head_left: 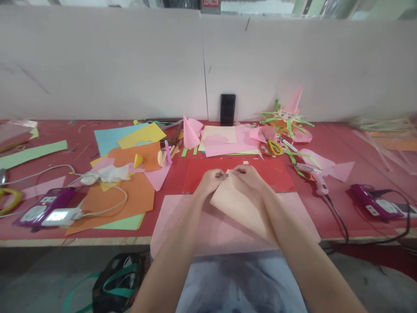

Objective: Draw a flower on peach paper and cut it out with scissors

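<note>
While the left hand (pixel 211 180) and right hand (pixel 250 177) are pinching the cream paper (pixel 241 204) with nearly closed fingers, it is slanting above the pink sheet (pixel 176 217) that is overhanging the front edge of the bench (pixel 175 180); any uneven pull would be risking a crease.

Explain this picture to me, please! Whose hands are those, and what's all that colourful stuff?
There's no machine here, just a person's two bare hands. The one picture comes from a camera worn on that person's head, looking forward and down. The left hand and right hand both have a grip on a bent, cream-coloured sheet of paper. On the long red table, an orange paper sheet lies to the left, and a pink glue gun with a black cord lies to the right. Farther back are a pointed pink paper cone and an upright black rectangular phone.
</note>
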A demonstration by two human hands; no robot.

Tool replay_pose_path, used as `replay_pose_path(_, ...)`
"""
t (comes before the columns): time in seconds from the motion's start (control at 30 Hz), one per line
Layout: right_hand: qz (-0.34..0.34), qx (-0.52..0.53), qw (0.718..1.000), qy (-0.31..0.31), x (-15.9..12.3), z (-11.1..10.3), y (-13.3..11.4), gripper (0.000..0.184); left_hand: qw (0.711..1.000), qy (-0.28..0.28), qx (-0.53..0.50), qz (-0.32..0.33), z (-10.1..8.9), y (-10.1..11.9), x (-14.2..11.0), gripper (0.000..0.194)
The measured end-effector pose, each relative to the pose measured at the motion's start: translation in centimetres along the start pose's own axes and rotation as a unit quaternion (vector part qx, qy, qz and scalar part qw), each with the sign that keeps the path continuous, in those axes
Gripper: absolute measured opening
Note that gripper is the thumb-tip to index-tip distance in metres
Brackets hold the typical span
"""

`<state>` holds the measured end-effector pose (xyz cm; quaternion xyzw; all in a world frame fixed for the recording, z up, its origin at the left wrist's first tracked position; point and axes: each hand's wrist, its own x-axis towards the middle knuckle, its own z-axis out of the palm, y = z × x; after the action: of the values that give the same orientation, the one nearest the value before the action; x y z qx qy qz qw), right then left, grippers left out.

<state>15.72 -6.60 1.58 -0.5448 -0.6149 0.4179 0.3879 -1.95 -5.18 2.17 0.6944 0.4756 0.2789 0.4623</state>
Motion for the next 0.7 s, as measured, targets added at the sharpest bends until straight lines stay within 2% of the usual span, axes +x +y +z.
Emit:
replay_pose_path(0.1, -0.013, 0.011, 1.000, 0.025, -0.43, 0.37, 0.65, 0.032, 1.000, 0.012, 0.000, 0.012, 0.16, 0.00, -0.08, 0.023)
replay_pose_path(0.43, -0.031, -0.001, 0.999, 0.027, -0.55, 0.11, 0.60, 0.026, 0.999, 0.042, -0.014, 0.004, 0.56, 0.38, -0.08, 0.028)
replay_pose_path(0.7, -0.031, 0.003, 0.999, 0.019, -0.43, 0.12, 0.61, 0.024, 0.999, 0.041, -0.007, -0.007, 0.47, 0.81, -0.18, 0.030)
